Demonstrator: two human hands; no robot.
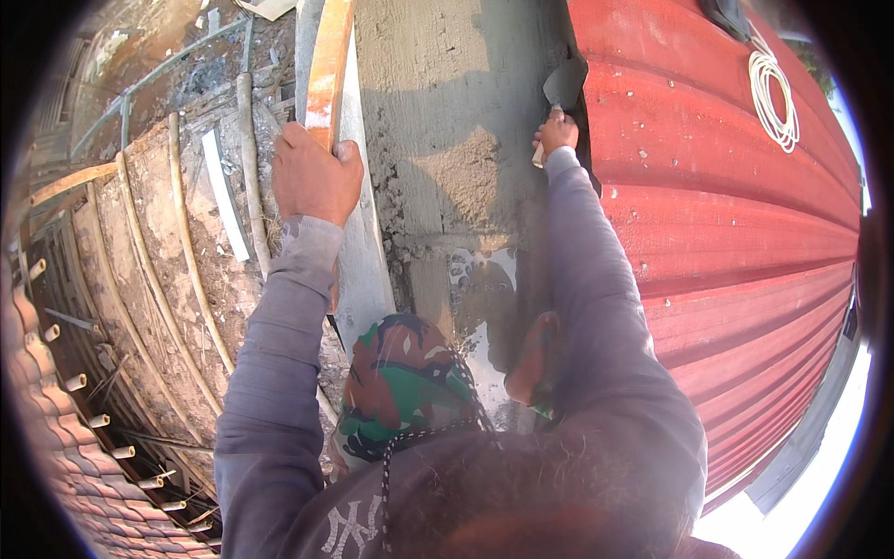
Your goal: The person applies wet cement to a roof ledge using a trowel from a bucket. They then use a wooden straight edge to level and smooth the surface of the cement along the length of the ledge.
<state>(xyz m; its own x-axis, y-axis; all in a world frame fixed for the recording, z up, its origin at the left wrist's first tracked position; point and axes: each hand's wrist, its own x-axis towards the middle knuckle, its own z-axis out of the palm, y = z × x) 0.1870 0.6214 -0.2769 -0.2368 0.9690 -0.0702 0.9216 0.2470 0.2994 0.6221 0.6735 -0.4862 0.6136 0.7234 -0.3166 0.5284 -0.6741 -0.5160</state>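
My left hand is closed around the lower part of a long, worn orange wooden board, which stretches away along the left edge of a concrete ledge. My right hand grips the handle of a small pointing trowel, its grey blade aimed away from me. That blade is against the dark upturned strip at the right edge of the ledge. Between my hands lies grey mortar, smooth and damp in parts and rough in others. A puddle of water sits nearer to me.
Red corrugated roofing slopes off on the right, with a coiled white cable on it. Left of the ledge, bamboo poles cross a lower dirt area. Clay roof tiles line the lower left. Camouflage cloth is close in front of me.
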